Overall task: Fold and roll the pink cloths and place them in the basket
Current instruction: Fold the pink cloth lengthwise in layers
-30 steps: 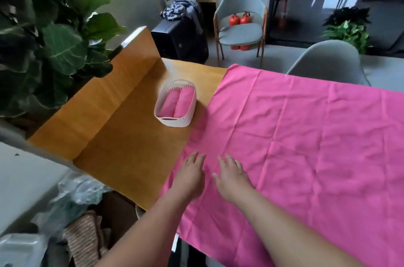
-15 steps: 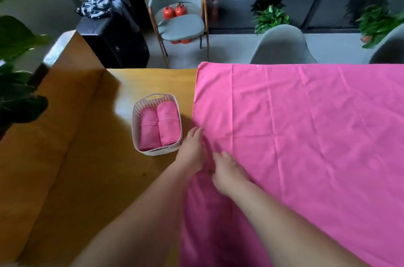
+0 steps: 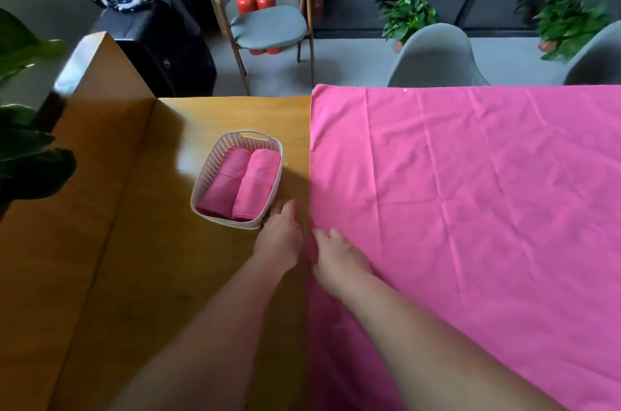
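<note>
A large pink cloth lies spread flat over the right part of the wooden table. Left of its edge stands a white slatted basket holding two rolled pink cloths side by side. My left hand lies on the bare wood between basket and cloth, its fingertips at the basket's near right corner. My right hand rests on the cloth's left edge, fingers slightly bent; whether they pinch the fabric is hidden.
A raised wooden ledge borders the table on the left, with large plant leaves beyond it. Behind the table stand grey chairs, a dark suitcase, red extinguishers and potted plants.
My view has swung right and forward. Both hands slid left along the cloth toward its left edge; my left hand has left the cloth and now lies on the wood by the basket.
</note>
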Tool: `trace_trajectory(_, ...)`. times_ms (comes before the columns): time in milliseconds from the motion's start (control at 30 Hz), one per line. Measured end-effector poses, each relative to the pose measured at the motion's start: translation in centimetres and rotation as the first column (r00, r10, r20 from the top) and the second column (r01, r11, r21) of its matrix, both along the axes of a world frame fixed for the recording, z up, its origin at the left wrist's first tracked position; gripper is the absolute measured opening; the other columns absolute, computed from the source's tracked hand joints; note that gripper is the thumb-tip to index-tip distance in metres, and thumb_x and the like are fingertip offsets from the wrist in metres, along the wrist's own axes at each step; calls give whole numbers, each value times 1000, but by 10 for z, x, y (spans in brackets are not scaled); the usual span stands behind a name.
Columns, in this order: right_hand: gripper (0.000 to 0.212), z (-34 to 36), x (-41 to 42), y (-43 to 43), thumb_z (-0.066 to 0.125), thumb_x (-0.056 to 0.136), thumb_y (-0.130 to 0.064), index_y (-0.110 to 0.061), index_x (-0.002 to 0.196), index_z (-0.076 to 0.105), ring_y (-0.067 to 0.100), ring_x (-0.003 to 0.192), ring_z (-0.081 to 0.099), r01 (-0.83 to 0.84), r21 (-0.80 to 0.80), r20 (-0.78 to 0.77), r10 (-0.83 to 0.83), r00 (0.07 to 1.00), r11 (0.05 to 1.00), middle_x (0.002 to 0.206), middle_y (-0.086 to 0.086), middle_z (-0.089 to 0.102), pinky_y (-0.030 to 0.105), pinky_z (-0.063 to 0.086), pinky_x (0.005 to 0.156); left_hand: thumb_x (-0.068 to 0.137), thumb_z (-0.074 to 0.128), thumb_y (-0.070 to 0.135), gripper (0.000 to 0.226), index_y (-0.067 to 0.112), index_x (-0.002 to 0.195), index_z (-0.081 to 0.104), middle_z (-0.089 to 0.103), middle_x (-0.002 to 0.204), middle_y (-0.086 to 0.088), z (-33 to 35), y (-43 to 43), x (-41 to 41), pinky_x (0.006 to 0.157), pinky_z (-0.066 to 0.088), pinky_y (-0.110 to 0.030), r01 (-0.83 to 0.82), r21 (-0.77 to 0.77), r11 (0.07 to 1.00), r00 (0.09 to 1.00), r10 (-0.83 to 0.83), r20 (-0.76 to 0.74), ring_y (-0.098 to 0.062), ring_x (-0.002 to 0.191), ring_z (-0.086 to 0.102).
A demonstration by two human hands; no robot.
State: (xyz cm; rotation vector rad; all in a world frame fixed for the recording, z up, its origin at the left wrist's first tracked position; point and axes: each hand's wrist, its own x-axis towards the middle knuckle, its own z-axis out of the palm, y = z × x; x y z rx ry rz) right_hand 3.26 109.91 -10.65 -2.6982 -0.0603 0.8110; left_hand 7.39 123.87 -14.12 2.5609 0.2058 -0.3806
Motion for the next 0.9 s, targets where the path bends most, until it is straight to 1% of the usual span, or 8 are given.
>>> trace_trajectory(133,63,-6,-4,9,59,96,-17,-24,153,33,38,126,54,-47,-81,-67,42,997,996,138,10,42,50,48,103,96,48,7,59,14,154,45,50,150,-19,-2,-5,8,115,41,-47,58,-60,997,998,-57,20,-37,139,47)
trace_trajectory(267,77,-15,-11,7,58,101,-11,-22,164,15,35,135,46,-51,-124,-122,35,992,991,150,10,32,48,43,114,98,44,5,59,14,157,42,42,152,-20,3,-20,15,115,40,-43,72,-140,988,997,-74,-7,-38,136,50)
trace_trajectory(367,67,-18,-12,5,50,106,-13,-22,163,17,34,137,47,-4,-91,-90,-4,996,996,156,10,36,48,43,114,101,44,7,57,14,158,42,43,150,-19,2,-26,17,113,40,-39,71,-184,980,997,-75,-12,-37,131,55)
trace_trajectory(433,67,-24,-13,5,49,106,-15,-21,164,15,33,137,47,-61,-100,-65,54,996,993,160,11,33,47,44,114,101,45,7,53,15,154,47,50,142,-17,-1,-28,21,112,41,-37,39,-223,974,998,-48,-37,-35,126,57)
trace_trajectory(567,55,-28,-16,3,39,109,-22,-28,161,24,31,118,57,-85,-54,17,86,996,995,148,7,46,47,52,102,99,51,9,51,19,149,51,60,133,-9,-6,-29,30,112,44,-38,-31,-282,959,996,6,-90,-28,124,60)
trace_trajectory(733,74,-16,-21,2,46,102,-2,-41,160,24,37,109,62,-160,18,78,158,984,987,149,10,38,51,58,85,100,53,17,50,29,149,53,48,132,-6,5,-36,40,108,41,-30,-37,-304,952,993,2,-115,-27,112,61)
trace_trajectory(833,70,-18,-21,1,48,102,-2,-37,160,29,38,111,63,-166,30,60,164,985,986,147,11,40,52,58,87,97,60,17,49,29,145,57,53,130,-4,4,-37,46,110,42,-31,-77,-322,944,991,38,-126,-21,107,59)
trace_trajectory(900,49,-16,-22,0,43,107,-10,-25,154,38,39,110,63,-89,34,84,86,993,995,136,13,50,51,56,87,93,66,14,48,25,140,61,63,123,-1,2,-36,51,107,47,-34,-103,-341,934,989,60,-133,-20,108,63)
